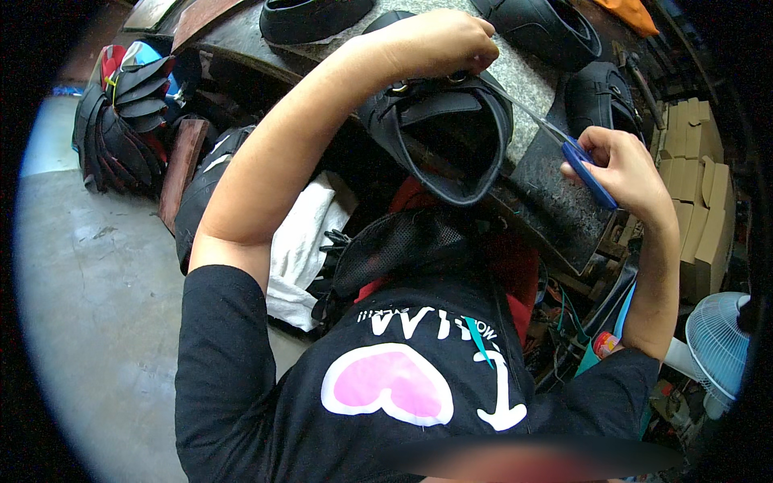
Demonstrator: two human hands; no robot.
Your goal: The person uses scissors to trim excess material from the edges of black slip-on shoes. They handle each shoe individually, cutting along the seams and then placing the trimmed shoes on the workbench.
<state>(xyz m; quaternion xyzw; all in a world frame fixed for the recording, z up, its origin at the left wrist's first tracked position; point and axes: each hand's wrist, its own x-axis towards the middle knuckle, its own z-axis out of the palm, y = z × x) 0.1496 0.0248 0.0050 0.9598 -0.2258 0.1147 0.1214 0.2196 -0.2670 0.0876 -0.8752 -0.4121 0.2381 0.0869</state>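
A black shoe (435, 121) with a wide padded opening and small round metal fittings sits at the near edge of the workbench, its opening facing me. My left hand (451, 44) is closed just above the shoe's far side. Its curled fingers hide whatever they may pinch. In my closed right hand (624, 165), off to the right of the shoe, is a blue-handled tool (592, 177). Its slim metal blade slants up and left, with the tip near the shoe's right side. I cannot tell exactly which kind of tool it is.
More black shoes (539, 28) stand along the workbench (527, 121). Tan boxes (696, 185) are stacked at the right, above a blue fan (717, 346). Overlapping black pieces (125, 121) are bunched at the left, near a wooden board (181, 169). A white cloth (310, 241) hangs below my left forearm.
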